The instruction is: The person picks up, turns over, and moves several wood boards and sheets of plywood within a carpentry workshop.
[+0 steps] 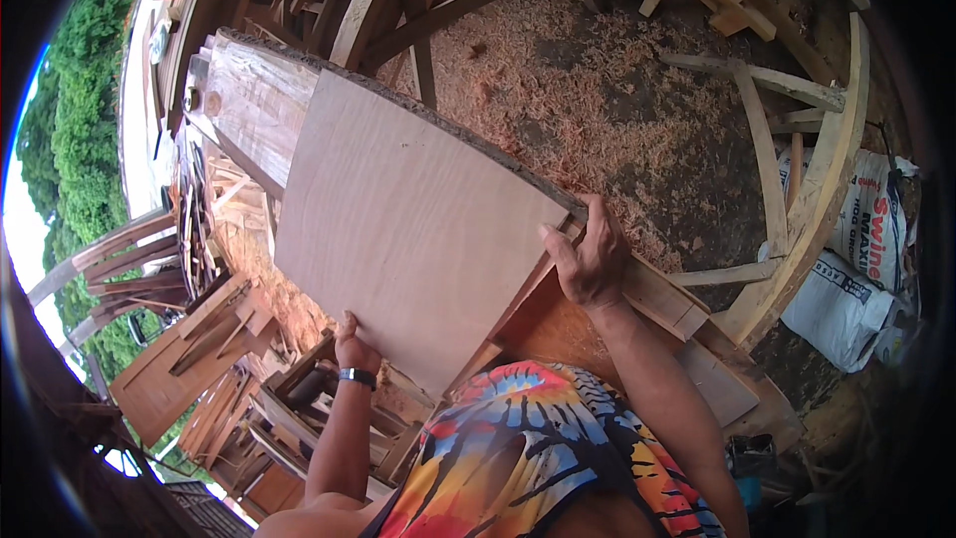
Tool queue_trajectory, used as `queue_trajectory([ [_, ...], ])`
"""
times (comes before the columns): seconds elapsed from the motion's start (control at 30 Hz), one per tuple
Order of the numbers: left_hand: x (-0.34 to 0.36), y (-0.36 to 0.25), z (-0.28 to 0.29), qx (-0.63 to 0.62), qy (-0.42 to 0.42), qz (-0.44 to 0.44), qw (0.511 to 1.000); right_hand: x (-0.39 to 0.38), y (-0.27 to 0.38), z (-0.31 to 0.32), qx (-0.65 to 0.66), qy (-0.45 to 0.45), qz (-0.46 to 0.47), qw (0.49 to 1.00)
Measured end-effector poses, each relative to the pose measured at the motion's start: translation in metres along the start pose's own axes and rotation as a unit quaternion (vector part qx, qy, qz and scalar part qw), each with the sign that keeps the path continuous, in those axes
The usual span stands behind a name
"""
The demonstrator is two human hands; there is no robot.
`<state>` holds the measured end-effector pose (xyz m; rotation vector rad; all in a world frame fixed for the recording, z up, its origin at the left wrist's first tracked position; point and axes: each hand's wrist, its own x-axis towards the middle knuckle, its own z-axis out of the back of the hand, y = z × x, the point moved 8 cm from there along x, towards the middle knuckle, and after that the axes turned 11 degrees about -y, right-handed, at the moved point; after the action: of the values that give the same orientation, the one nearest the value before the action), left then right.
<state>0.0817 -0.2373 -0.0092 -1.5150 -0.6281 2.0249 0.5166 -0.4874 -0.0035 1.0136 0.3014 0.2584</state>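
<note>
A pale plywood panel (408, 229) lies at a slant across a long wooden workbench (261, 90), whose rough dark edge shows along the far side. My left hand (356, 349) is closed on the panel's near left edge, thumb on top and fingers hidden underneath. At the right corner my right hand (592, 259) grips the panel, thumb toward its top face and fingers bent over the bench's far edge. A strip of wood shows below the panel beside that hand.
Wood shavings (558, 90) cover the floor beyond the bench. A curved timber frame (832, 169) stands at right, near white sacks (846, 299). To the left are stacked boards (184, 359) and offcuts. More timbers (468, 5) lean at the back.
</note>
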Motion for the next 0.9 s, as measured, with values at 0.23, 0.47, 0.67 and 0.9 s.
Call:
queue_trajectory([
  [0.23,0.009,0.007,0.006,-0.012,0.043,0.042,0.998,0.001,0.003,0.001,0.001,0.008,-0.010,1.000],
  [0.47,0.014,0.009,0.008,-0.002,0.054,0.030,0.998,0.001,0.003,0.001,0.007,0.008,-0.013,1.000],
  [0.67,0.009,0.007,0.006,-0.015,0.035,0.044,0.998,0.001,0.003,0.001,0.009,0.001,-0.008,1.000],
  [0.9,0.024,0.010,0.019,-0.026,0.036,0.035,0.998,0.002,0.005,0.002,0.009,-0.004,-0.009,1.000],
])
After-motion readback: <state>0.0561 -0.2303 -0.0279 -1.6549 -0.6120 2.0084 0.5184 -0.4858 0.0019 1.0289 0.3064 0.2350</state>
